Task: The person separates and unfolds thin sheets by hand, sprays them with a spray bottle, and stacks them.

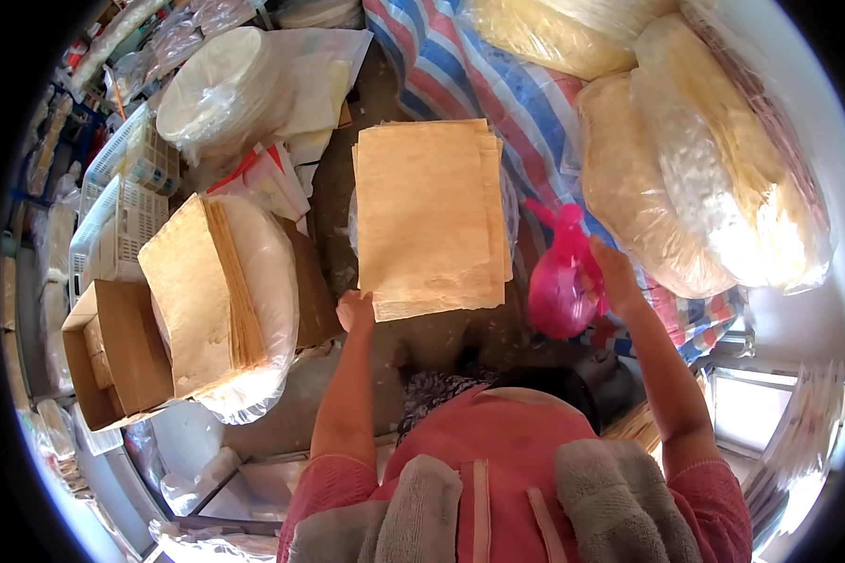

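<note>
A stack of tan rectangular sheets [430,211] lies in front of me, its edges slightly uneven. My left hand [355,311] is closed at the stack's near left corner, with the fingers pressed on the sheets there. To the right of the stack, my right hand [612,272] is wrapped round the side of a bright pink plastic bag [561,286], which is bunched at its top. What the bag contains cannot be made out. A second pile of tan sheets [197,296] rests on a plastic-wrapped round bundle at the left.
An open cardboard box [122,352] and white plastic baskets [117,225] stand at the left. Wrapped round white discs [225,89] are at the upper left. Large plastic-wrapped bundles [667,178] lie at the right on a striped sheet [479,70].
</note>
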Motion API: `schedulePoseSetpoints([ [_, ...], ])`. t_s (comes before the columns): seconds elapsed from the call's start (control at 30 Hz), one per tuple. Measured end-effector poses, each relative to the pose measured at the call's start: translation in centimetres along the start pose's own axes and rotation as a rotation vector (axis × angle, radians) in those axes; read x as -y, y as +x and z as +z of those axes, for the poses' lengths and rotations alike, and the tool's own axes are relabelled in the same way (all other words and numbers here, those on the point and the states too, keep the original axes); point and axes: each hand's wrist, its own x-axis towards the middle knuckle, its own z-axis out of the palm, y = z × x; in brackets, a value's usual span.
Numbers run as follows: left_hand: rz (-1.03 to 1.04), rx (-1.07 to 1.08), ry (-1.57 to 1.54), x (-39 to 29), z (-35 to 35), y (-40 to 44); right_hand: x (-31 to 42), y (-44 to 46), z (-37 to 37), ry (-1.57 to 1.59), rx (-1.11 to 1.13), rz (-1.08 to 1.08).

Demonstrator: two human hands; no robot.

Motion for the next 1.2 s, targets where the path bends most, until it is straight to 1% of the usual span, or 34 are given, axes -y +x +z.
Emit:
schedulePoseSetpoints([
  [0.03,0.009,-0.011,-0.003,-0.8,-0.9,-0.4,-0.5,0.1,-0.1,-0.065,-0.024,0.039],
  [0.07,0.017,-0.024,-0.005,-1.2,-1.4,-0.7,-0.7,-0.1,-0.1,-0.167,0.032,0.041],
  [0.13,-0.145,0.213,-0.639,0.2,-1.2,-0.4,-1.0,-0.3,-0.2,-0.369,0.147,0.047],
  [0.17,-0.225,0.332,-0.955,0.6,-1.4,-0.6,-1.0,-0.3,0.0,-0.403,0.18,0.008],
  [0.27,-0.265,0.483,-0.792,2.1,-2.4,-2.0,1.1,-1.4,-0.4,-0.345,0.332,0.041],
  [0.37,0.211,-0.01,0.124,3.1,-0.3,-4.7,1.5,-1.3,-0.7,-0.158,0.3,-0.025],
  [0.47,0.6,0.187,0.455,-3.9,-0.3,-9.3,1.3,-1.5,-1.4,0.13,0.218,0.006],
  [0.53,0.854,0.176,0.67,-3.9,3.0,-9.1,1.2,-2.2,-1.8,0.127,0.198,-0.034],
  [0.57,0.811,0.292,0.707,-5.4,2.7,-9.3,1.2,-2.7,-2.0,0.123,0.187,-0.057],
  [0.67,1.087,-0.176,0.835,-3.3,5.9,-7.0,1.3,-3.7,-2.5,-0.052,0.11,-0.069],
  [0.77,1.124,0.089,0.724,-2.2,5.4,-6.3,1.0,-4.7,-4.2,-0.104,0.074,-0.047],
  [0.87,1.092,0.364,0.651,-6.4,-0.6,-7.0,0.1,-5.5,-5.7,-0.103,0.103,-0.031],
  [0.9,1.196,0.223,0.502,-7.7,-2.8,-7.3,0.0,-5.7,-5.9,-0.112,0.113,-0.038],
  [1.0,1.338,-0.125,0.129,-11.0,-8.8,-5.6,0.1,-6.2,-5.6,-0.112,0.155,-0.078],
  [1.07,1.137,-0.24,0.17,-14.1,-15.3,-6.7,1.3,-7.1,-4.4,-0.085,0.192,-0.118],
  [1.13,1.084,-0.394,0.107,-15.6,-20.5,-7.1,2.6,-7.9,-3.4,-0.102,0.27,-0.228],
  [1.2,0.87,-0.357,-0.207,-15.0,-24.0,-6.9,4.8,-8.8,-2.1,-0.143,0.337,-0.311],
])
